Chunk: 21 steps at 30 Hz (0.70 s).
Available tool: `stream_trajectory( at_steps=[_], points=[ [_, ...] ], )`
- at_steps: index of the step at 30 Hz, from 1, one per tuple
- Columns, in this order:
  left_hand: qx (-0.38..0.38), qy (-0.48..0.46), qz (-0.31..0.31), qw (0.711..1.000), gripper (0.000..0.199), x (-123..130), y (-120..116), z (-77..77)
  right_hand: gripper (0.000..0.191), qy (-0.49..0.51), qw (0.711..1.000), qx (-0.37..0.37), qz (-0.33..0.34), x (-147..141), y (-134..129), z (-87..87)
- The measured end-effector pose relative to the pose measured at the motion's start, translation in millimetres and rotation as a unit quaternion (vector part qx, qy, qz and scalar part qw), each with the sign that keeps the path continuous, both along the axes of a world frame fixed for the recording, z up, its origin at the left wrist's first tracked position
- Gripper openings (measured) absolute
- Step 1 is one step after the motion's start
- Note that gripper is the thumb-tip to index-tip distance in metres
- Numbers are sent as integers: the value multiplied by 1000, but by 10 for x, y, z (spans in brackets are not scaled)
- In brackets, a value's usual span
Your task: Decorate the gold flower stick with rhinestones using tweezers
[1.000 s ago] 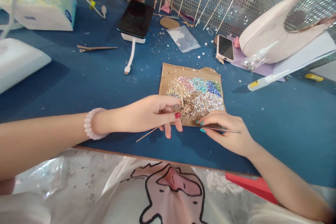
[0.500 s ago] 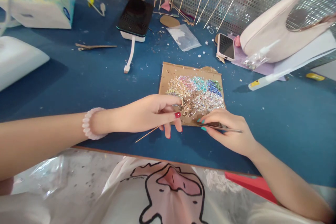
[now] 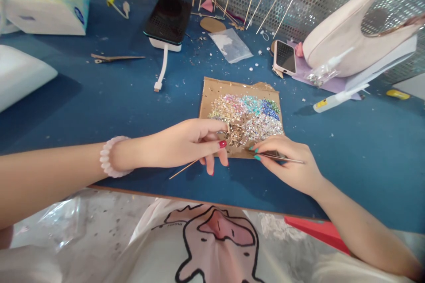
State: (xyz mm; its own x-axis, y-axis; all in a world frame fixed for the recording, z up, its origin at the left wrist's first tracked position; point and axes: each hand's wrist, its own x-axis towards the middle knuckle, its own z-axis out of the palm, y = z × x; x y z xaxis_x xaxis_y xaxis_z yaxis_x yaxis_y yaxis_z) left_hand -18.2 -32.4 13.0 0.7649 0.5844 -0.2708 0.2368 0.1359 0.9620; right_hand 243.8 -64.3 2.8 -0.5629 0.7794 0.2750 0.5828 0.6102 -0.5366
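A cardboard sheet (image 3: pixel 207 93) bears heaps of small sparkling pieces (image 3: pixel 262 127) in white, pink, yellow, teal, blue and green. Over its left front part, my left hand (image 3: pixel 191 143) holds a small gold ornament (image 3: pixel 235 135) between thumb and index finger, with a thin wooden stick (image 3: pixel 183 170) running out below the hand toward the front left. My right hand (image 3: pixel 292 161) pinches metal tweezers (image 3: pixel 282 158) at the board's front right edge. Their tips point left, just below the ornament, and seem apart from it.
Behind the board are a small plastic bag (image 3: pixel 230 45), a phone on a white power bank (image 3: pixel 169 20) and a white phone (image 3: pixel 284 57). A glue bottle (image 3: pixel 332 101) and pale handbag (image 3: pixel 335 40) stand right, a hair clip (image 3: pixel 117 58) left. Upright sticks line the mesh.
The ornament has turned slightly in my left hand. The tweezers in my right hand have shifted a little up and left. The whole view has moved slightly.
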Motion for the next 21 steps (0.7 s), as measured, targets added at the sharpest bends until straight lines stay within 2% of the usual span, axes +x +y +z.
stream_trajectory(
  at_steps=[11, 21],
  points=[
    [-74, 8, 17, 997, 10, 13, -1, 55, 8, 4, 1000, -11, 0, -27, 0, -3],
    [-121, -10, -3, 993, 10, -4, 24, 10, 8, 20, 999, -34, -4, -21, -11, 1]
  ],
)
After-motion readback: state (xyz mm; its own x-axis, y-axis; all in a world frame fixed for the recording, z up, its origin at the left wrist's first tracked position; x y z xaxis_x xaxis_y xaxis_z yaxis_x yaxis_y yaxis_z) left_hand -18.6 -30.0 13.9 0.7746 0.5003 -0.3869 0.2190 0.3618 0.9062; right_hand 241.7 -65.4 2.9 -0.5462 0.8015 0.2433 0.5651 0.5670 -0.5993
